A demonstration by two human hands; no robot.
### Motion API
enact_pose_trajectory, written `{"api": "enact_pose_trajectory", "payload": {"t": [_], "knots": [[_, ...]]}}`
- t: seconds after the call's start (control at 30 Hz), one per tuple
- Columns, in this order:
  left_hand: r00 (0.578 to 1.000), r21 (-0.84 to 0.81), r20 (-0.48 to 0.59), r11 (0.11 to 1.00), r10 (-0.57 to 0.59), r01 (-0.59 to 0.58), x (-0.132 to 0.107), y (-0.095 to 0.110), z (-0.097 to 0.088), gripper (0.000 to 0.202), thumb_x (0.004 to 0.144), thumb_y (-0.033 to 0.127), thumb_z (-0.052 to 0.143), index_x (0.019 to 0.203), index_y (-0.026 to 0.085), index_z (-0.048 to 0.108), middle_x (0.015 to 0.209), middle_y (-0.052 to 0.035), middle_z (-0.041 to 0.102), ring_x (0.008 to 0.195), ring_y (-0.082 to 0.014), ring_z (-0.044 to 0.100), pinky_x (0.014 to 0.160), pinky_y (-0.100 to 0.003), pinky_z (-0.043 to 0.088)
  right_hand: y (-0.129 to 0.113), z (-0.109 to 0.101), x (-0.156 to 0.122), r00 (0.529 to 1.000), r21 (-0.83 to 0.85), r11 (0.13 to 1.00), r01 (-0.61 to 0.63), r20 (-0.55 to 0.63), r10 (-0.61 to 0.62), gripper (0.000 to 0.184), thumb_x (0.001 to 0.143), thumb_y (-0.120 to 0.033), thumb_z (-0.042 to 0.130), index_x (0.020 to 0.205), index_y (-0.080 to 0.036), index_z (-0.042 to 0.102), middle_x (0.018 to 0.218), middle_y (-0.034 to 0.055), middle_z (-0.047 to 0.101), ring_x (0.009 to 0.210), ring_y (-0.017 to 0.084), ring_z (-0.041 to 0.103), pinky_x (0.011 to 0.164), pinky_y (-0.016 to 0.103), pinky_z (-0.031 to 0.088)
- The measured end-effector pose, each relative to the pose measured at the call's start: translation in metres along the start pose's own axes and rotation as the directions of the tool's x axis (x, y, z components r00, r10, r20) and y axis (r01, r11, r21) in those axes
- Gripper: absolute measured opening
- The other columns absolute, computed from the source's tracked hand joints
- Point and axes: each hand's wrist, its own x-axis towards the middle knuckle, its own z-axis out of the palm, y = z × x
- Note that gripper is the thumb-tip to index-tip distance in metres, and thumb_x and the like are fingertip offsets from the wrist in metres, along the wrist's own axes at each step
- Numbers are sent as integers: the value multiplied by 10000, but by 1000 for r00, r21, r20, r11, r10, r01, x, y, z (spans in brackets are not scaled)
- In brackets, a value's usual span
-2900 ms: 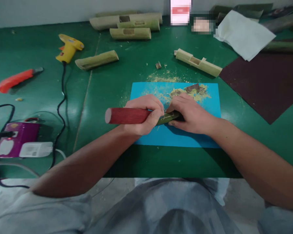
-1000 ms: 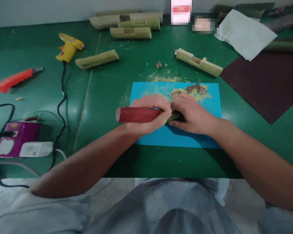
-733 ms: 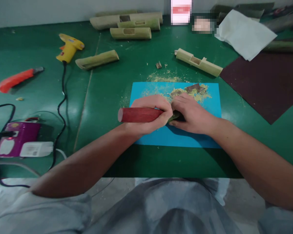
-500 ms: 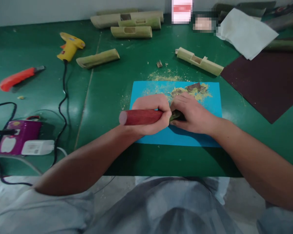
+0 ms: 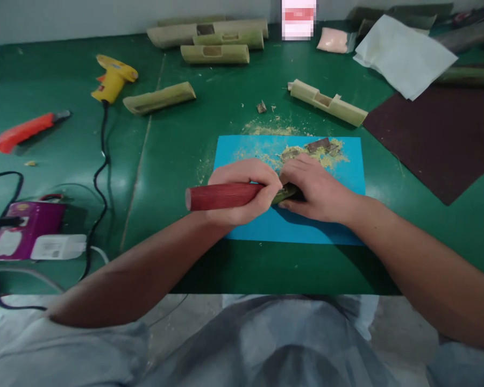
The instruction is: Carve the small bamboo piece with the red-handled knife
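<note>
My left hand (image 5: 246,183) is closed around a tool with a thick red wooden handle (image 5: 221,197). Its working end is hidden behind my fingers, so I cannot tell its kind. Just right of it, my right hand (image 5: 320,188) grips a dark green bamboo piece (image 5: 285,193), mostly covered by the fingers. Both hands are close together over a blue sheet (image 5: 258,231). Pale shavings (image 5: 341,153) and dark sandpaper scraps (image 5: 318,144) lie on the sheet beyond my knuckles.
A notched bamboo tube (image 5: 328,102) lies beyond the sheet, beside a large dark brown sheet (image 5: 439,145). At left are a yellow glue gun (image 5: 113,78), a red-handled cutter (image 5: 26,131), a purple power box (image 5: 32,223) and cables. More bamboo tubes (image 5: 215,54) line the back.
My left hand and the red handle have shifted slightly left, showing a little more of the green bamboo. My right hand stays about where it was. The whole view has shifted slightly.
</note>
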Motion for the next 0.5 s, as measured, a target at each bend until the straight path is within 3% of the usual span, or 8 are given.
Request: {"api": "enact_pose_trajectory", "payload": {"t": [0.2,0.5], "knots": [[991,51,116,996,-72,67,8,9,-2,133,979,257,745,847,277,746,837,5,832,792,-185,799,766,-317,646,0,1,0,1000,-17,1000,-11,1,11,181,984,-344,685,975,-266,522,966,47,612,935,266,484,891,444,354],[988,102,132,993,-79,65,8,7,-1,164,974,256,723,811,268,713,817,5,813,761,-186,780,718,-332,626,0,1,0,1000,-22,1000,-9,5,9,167,982,-357,680,988,-260,544,984,57,631,934,267,492,897,448,359]]}}
